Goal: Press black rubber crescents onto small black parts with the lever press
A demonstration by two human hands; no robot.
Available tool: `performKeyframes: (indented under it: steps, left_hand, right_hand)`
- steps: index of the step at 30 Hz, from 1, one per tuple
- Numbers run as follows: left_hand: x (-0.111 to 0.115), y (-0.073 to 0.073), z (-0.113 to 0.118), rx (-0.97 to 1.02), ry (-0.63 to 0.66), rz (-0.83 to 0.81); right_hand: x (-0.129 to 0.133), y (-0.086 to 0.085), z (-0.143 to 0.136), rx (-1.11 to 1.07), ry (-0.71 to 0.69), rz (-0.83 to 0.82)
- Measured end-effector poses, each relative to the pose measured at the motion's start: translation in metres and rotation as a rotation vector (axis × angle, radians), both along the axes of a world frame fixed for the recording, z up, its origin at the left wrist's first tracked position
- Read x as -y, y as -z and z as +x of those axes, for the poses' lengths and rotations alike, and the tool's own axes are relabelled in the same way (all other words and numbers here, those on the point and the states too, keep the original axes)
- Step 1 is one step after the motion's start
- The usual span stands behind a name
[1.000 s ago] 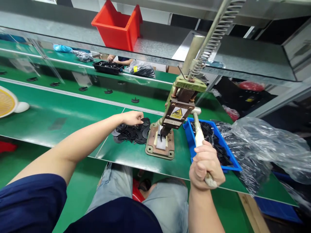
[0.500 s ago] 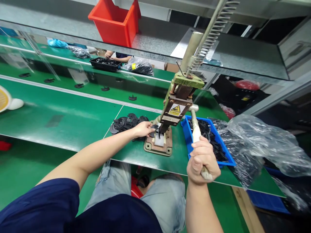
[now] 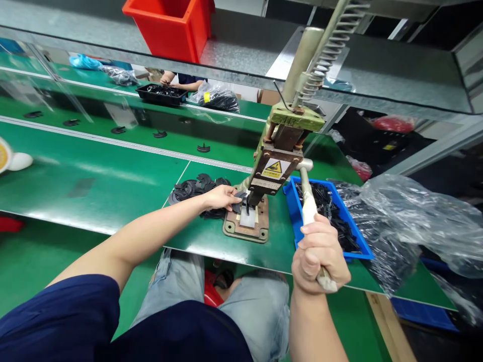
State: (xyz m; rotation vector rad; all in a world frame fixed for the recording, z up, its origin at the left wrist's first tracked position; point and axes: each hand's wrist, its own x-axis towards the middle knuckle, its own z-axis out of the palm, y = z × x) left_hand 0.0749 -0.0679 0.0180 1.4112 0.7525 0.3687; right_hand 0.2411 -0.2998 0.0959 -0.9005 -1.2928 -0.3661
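Note:
A green hand press [image 3: 277, 151] stands on the green table. Its lever [image 3: 308, 198], wrapped in pale tape, slants down at the right, and my right hand [image 3: 320, 254] is closed round its lower end. At the press base [image 3: 247, 231], my left hand [image 3: 222, 196] pinches a black curved part [image 3: 237, 203] beside the ram's lower tip. The part's far end lies by the tip, partly hidden. Close to my left wrist is a pile of black curved parts [image 3: 184, 192].
Right of the press sits a blue bin [image 3: 356, 241] of black pieces, with clear plastic bags [image 3: 415, 216] beyond. Several black parts lie in a row on the strip behind. A red bin [image 3: 169, 30] is on the overhead shelf [image 3: 241, 55]. Another person's hands work over a black tray [image 3: 162, 95].
The view has shifted slightly, so the press and lever appear a little further right. Both hands keep their holds, with no clear movement relative to the press.

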Motion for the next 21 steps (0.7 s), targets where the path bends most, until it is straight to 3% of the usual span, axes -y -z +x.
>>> performKeyframes:
  steps: [7,13,21]
  left_hand:
    - [-0.002,0.005,0.005,-0.030,-0.013,0.044]
    - [-0.005,0.001,0.010,-0.193,0.006,0.056]
    - [-0.009,-0.009,0.016,-0.305,0.044,-0.238]
  right_hand:
    - [0.000,0.000,-0.003,-0.022,0.012,0.018]
    - [-0.007,-0.001,-0.010,-0.089,0.052,0.073]
    - [-0.016,-0.002,-0.011,-0.090,0.065,0.162]
